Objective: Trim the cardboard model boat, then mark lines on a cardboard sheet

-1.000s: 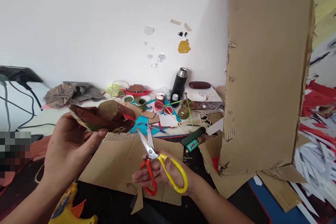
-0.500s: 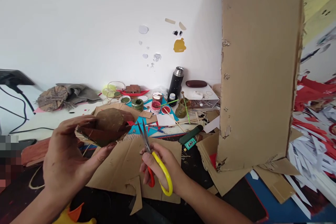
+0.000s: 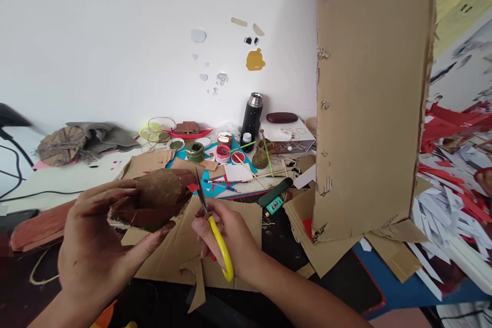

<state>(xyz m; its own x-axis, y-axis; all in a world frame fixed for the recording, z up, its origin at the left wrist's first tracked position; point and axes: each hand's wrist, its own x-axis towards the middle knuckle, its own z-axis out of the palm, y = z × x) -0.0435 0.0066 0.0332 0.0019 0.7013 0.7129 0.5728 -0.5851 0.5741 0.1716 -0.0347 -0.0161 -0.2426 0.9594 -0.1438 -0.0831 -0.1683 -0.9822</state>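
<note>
My left hand (image 3: 100,236) grips a brown painted cardboard piece (image 3: 159,192) with a rounded top and ragged edges, fingers behind it and thumb below. A small red bit (image 3: 192,187) shows at its right end. In my right hand (image 3: 226,230) is a pair of scissors (image 3: 215,236) with one yellow and one red handle. Their blades point up, close beside the red bit, and look nearly closed. Whether the blades touch it is unclear. Below both hands lies a flat cardboard sheet (image 3: 238,246).
A tall cardboard box (image 3: 372,102) stands at the right, with paper strips (image 3: 442,205) beyond it. Behind my hands are paint jars (image 3: 195,152), a black flask (image 3: 252,118) and a green cutter (image 3: 275,192). A reddish block (image 3: 46,225) lies at the left.
The scissors have moved left to the red bit and turned, their blades closer together. The brown piece has dropped slightly in view. The whole scene has shifted a little left.
</note>
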